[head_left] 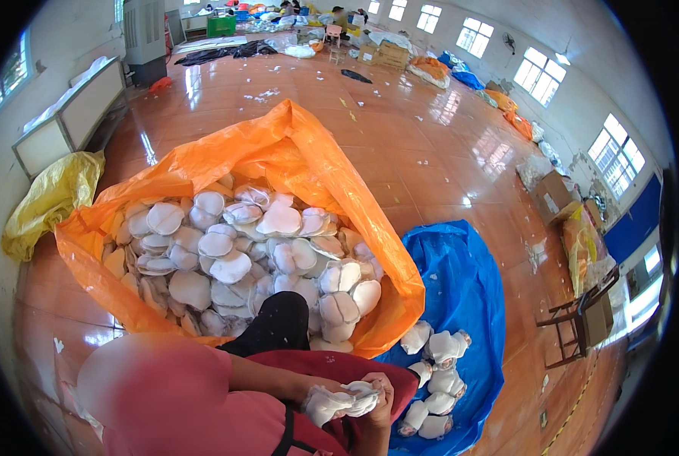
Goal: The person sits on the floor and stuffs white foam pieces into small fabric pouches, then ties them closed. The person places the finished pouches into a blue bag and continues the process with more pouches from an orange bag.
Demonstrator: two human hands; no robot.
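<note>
Over my lap, both hands are closed on a bundle of white rounded fabric pieces (330, 404). My left hand (309, 386) reaches in from the left, its fingers mostly hidden behind the fabric. At the bundle's right end, my right hand (383, 399) has its fingers wrapped round the layered edges. In front of me, a large orange sack (316, 163) lies open, filled with stacked white oval fabric pieces (216, 242). To my right, several rolled white bundles (444, 380) rest on a blue plastic sheet (461, 266), close beside my right knee.
Shiny brown tiles cover the floor (400, 167). A yellow sack (58, 197) slumps by a pale bench (69, 125) on the left. On the right stand a wooden chair (582, 323) and a cardboard box (553, 199). People and piled sacks are at the far end.
</note>
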